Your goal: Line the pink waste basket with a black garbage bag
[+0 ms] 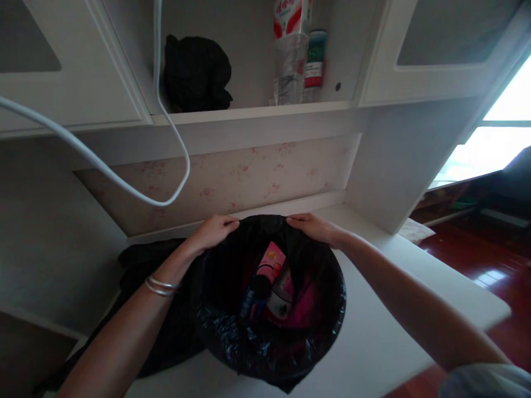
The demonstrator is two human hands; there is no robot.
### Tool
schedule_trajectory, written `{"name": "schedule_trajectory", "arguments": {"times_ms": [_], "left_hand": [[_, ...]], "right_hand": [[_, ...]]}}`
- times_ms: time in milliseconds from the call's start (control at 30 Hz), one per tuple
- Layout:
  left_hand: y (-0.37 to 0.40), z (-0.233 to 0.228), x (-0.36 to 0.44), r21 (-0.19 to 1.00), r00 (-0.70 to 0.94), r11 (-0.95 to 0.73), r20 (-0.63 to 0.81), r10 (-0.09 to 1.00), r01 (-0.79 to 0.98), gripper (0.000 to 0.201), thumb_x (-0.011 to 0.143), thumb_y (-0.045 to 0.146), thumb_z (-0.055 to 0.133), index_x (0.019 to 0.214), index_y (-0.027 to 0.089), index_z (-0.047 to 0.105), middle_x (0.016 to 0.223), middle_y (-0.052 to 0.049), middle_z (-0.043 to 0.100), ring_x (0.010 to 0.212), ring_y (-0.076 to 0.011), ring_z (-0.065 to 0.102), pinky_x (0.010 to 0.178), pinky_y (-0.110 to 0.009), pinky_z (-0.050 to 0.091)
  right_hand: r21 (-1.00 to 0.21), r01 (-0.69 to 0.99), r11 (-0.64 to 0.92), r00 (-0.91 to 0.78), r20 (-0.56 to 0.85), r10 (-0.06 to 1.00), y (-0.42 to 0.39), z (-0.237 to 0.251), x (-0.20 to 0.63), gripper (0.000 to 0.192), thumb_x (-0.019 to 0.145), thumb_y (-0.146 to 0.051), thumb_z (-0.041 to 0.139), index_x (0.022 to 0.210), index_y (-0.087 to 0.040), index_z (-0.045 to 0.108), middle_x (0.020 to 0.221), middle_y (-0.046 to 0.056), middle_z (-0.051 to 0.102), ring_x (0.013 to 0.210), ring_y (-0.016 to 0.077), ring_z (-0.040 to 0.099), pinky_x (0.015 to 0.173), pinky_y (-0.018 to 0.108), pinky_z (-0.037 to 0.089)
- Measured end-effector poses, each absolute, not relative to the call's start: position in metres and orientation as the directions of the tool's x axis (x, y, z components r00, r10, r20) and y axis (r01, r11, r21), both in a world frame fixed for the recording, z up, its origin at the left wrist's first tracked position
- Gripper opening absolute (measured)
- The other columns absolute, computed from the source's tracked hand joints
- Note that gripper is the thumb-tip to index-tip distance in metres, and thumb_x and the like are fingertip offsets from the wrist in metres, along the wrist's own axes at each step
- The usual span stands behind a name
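A round bin lined with a black plastic bag (327, 309) stands on the white desk (385, 326) in front of me. My left hand (213, 231) grips the bag's far rim on the left, and my right hand (315, 226) grips the same rim on the right. Both hands pinch the black plastic. Inside the bin lie a pink tube (269, 264), a small bottle (280, 296) and some pink wrapping (305, 307). Two silver bangles (161, 286) circle my left wrist.
A black cloth (141, 265) lies on the desk left of the bin. A white cable (124, 185) hangs across the upper left. On the shelf above sit a black bundle (194, 72) and bottles (290, 61). Red wooden floor (477, 260) lies to the right.
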State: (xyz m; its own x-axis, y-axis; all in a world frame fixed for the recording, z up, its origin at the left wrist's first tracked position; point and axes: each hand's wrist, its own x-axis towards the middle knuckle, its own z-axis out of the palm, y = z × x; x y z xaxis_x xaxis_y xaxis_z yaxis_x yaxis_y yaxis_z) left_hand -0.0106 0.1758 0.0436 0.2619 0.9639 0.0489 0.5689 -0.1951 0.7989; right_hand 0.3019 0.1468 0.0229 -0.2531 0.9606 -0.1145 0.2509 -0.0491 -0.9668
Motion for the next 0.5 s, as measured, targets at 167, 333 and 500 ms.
{"name": "schedule_trajectory", "arguments": {"times_ms": [167,333,500], "left_hand": [[0.168,0.039,-0.027,0.878,0.204,-0.033,-0.074,0.976,0.477,0.053,0.067,0.065,0.074,0.090,0.018,0.082,0.094,-0.011,0.083,0.088,-0.0326,0.076,0.083,-0.042,0.056],[0.170,0.028,-0.032,0.886,0.101,0.003,-0.057,0.993,0.464,0.048,0.066,0.060,0.073,0.089,0.019,0.080,0.095,-0.011,0.083,0.089,-0.0318,0.076,0.086,-0.042,0.055],[0.173,0.022,-0.036,0.845,0.052,-0.046,0.022,0.998,0.533,0.043,0.070,0.059,0.066,0.085,0.022,0.080,0.098,-0.009,0.082,0.099,-0.0335,0.074,0.091,-0.042,0.052]], "right_hand": [[-0.967,0.129,-0.221,-0.278,-0.250,0.927,0.146,0.013,0.307,0.041,0.093,-0.055,0.067,0.100,-0.017,0.082,0.108,0.014,0.082,0.094,0.0299,0.079,0.092,0.045,0.066],[-0.971,0.051,-0.232,-0.275,-0.237,0.932,0.144,0.008,0.306,0.041,0.092,-0.055,0.067,0.098,-0.017,0.080,0.106,0.016,0.082,0.086,0.0269,0.079,0.080,0.039,0.068],[-0.985,0.117,-0.130,-0.153,-0.147,0.977,0.141,0.009,0.310,0.040,0.085,-0.059,0.073,0.089,-0.019,0.078,0.087,0.010,0.081,0.068,0.0209,0.072,0.058,0.029,0.059]]}}
